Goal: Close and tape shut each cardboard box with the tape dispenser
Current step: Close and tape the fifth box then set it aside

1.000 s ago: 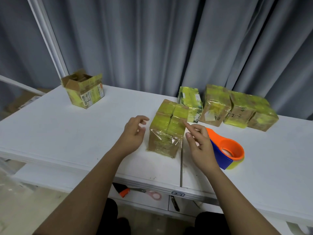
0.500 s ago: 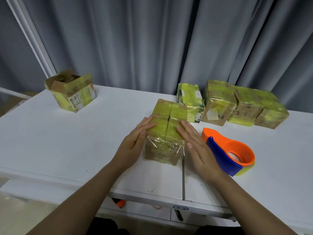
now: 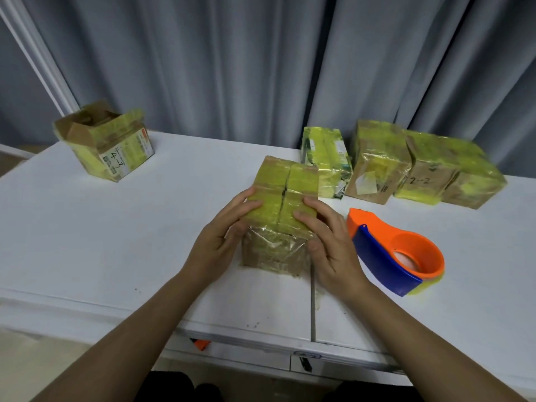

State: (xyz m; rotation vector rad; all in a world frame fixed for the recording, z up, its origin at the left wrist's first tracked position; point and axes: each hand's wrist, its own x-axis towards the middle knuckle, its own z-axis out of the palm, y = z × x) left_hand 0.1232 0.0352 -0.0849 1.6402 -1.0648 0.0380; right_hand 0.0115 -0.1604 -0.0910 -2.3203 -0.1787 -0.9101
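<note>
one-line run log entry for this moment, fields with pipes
left hand: holds centre box | right hand: holds it | flap seam: untaped | tape dispenser: idle on table | open box: far left

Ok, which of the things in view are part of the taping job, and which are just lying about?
Part of the job:
- centre box, flaps shut, seam untaped, held by left hand and right hand
- tape dispenser on the table
- open box marked 4-3
- taped boxes at the back

Lying about:
- grey curtain
- orange item under the table edge

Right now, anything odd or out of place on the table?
The box between both hands has a dark gap along its top seam, flaps not taped. The far-left box sits open, flaps up. The tape dispenser lies unused.
</note>
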